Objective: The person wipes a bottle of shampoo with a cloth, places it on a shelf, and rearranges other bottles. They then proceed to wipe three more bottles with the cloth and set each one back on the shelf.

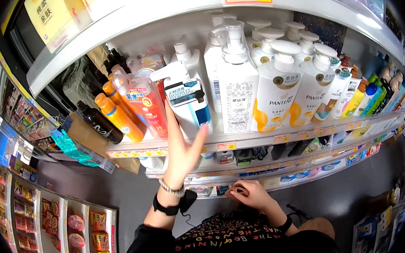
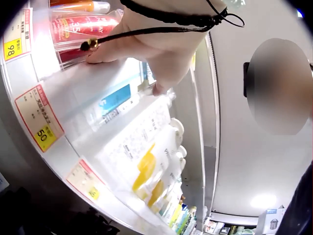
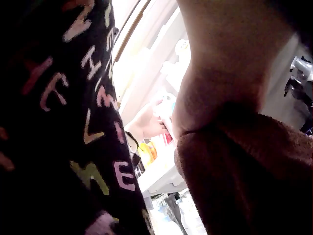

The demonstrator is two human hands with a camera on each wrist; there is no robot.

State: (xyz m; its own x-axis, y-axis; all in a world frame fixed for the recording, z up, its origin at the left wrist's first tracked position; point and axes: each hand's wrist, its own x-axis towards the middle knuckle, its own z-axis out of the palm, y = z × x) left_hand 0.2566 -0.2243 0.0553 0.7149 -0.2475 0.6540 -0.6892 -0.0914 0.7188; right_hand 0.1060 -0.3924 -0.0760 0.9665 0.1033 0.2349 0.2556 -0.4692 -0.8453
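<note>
My left hand (image 1: 183,150) holds a white pump bottle (image 1: 189,111) with a dark-and-blue label, at the shelf front. Its fingers lie along the bottle's left side, and the thumb is at its lower right. In the left wrist view, the left hand (image 2: 156,44) covers part of the pump bottle (image 2: 115,100). Left of it stands a red sunscreen pack (image 1: 152,109); to the right is a white floral-patterned pump bottle (image 1: 241,99). My right hand (image 1: 252,194) hangs before the torso below the shelf, fingers loosely curled.
Orange-capped bottles (image 1: 117,117) and a dark bottle (image 1: 98,123) fill the shelf's left end. Pantene pump bottles (image 1: 276,93) stand in rows on the right. An upper shelf (image 1: 168,11) overhangs them. Price tags line the shelf edge (image 1: 257,143). Snack racks (image 1: 67,206) stand at lower left.
</note>
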